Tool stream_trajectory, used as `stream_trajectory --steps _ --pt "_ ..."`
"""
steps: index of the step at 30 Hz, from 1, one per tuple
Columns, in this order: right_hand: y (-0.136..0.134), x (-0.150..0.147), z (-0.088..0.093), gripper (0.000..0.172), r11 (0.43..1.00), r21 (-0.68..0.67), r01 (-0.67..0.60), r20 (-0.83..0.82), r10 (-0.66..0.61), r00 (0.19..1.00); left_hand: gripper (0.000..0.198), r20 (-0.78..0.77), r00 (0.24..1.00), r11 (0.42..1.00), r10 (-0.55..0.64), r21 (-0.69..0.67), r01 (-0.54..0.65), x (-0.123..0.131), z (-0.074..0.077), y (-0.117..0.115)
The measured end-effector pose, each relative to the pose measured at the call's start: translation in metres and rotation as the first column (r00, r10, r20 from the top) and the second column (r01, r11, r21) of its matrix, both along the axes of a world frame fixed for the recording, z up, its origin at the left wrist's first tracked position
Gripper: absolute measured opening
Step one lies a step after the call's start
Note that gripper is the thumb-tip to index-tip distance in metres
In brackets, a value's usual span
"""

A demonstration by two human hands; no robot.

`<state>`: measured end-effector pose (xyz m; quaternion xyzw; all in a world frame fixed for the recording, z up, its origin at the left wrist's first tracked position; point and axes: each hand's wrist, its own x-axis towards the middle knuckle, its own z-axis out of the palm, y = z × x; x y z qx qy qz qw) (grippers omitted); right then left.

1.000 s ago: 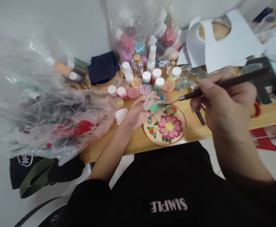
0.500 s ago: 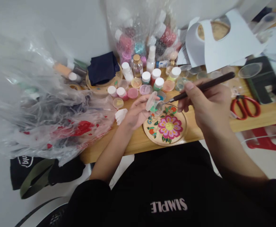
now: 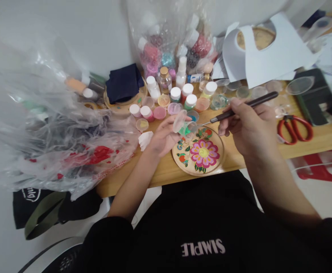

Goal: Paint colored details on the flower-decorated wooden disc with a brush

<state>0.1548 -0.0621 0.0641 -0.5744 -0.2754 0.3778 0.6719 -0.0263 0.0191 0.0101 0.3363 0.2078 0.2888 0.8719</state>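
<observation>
My left hand (image 3: 166, 138) holds a small clear cup (image 3: 187, 130) with a raised lid and some green stuff inside, tilted over the back left edge of a round wooden plaque (image 3: 177, 162). A pink and purple flower with a yellow middle, leaves and orange fruit decorate that plaque. Closed around the dark handle of a thin metal-tipped tool (image 3: 245, 107) is my right hand (image 3: 248, 125). The tool's tip points left at the cup's mouth; whether it touches the cup I cannot tell.
White-capped paint jars (image 3: 191, 101) and small open cups stand behind the plaque. Red-handled scissors (image 3: 294, 129) and a phone (image 3: 319, 96) lie at the right. Crumpled plastic bags (image 3: 97, 151) cover the left side, with a white tissue (image 3: 145, 140) beside them.
The right hand has drawn slightly to the right with the tool, its tip now further out of the cup. The cup in my left hand has shifted and tipped a little.
</observation>
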Motion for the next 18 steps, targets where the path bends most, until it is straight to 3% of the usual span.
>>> stream_trajectory --steps 6,11,18 --pt "-0.007 0.017 0.005 0.019 0.987 0.0 0.162 -0.032 -0.162 0.986 0.015 -0.011 1.0 1.0 0.005 -0.013 -0.005 0.002 0.001 0.002" --pt "-0.014 0.035 -0.007 0.019 0.942 -0.074 0.326 0.036 -0.324 0.945 0.014 -0.004 1.0 1.0 -0.006 -0.016 0.006 0.004 0.004 0.001" --pt "-0.02 0.038 -0.03 0.021 0.932 -0.14 0.333 0.168 -0.309 0.936 0.012 -0.019 1.0 0.998 0.002 -0.063 -0.003 0.006 0.007 0.0"
